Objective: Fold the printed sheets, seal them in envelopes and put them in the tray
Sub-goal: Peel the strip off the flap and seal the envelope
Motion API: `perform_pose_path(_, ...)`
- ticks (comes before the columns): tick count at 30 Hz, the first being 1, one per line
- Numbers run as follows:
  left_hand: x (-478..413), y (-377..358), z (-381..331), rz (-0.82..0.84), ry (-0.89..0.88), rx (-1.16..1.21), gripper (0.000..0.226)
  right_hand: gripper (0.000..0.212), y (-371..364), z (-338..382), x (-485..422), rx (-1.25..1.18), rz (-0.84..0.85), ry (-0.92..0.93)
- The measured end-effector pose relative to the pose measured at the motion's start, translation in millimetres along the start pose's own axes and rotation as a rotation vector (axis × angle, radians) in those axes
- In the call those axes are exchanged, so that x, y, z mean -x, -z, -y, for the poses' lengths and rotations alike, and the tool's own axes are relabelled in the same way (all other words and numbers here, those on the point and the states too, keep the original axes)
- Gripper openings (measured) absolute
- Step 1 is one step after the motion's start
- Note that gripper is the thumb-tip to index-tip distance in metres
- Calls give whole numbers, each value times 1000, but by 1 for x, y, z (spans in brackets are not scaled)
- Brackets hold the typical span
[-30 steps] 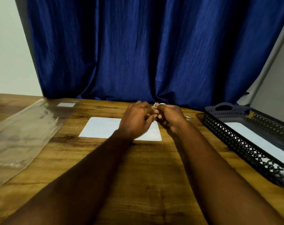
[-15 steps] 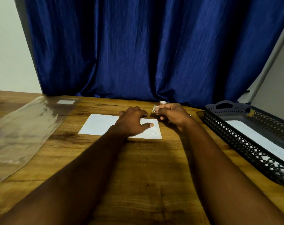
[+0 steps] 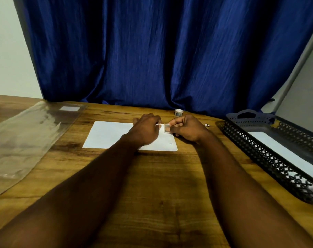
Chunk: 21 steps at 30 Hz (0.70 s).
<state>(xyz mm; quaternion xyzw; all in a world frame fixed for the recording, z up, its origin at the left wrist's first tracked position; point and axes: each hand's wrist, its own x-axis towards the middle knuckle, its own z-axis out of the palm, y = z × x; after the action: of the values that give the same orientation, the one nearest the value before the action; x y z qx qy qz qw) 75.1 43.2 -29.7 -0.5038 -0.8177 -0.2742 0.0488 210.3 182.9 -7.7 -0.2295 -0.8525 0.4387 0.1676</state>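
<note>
A white envelope lies flat on the wooden table, and both my hands are over its far right corner. My right hand pinches a small square sticker between thumb and fingers. My left hand has its fingers curled and pinches a thin white edge of that sticker from the left. At the right stands a black mesh tray with a white envelope lying inside it.
A small white roll stands just behind my hands by the blue curtain. A pen tip sticks out behind my right hand. A clear plastic sleeve covers the table's left side.
My left hand lay on the envelope half a second ago; it has lifted and come back to the sticker in my right hand. The small roll now shows behind.
</note>
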Motion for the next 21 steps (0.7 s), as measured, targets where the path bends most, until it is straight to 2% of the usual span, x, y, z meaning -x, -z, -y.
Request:
perform_pose_path(7,-1,4,-5,-91,78,97,14,20,-7,-1,-5,-32,-88,120)
perform_pose_path(12,-2,7,-8,-126,70,58,14,46,-5,4,-1,-66,-60,179)
perform_pose_path(21,-1,8,-7,-209,-29,101,13,59,-3,13,0,41,-120,137)
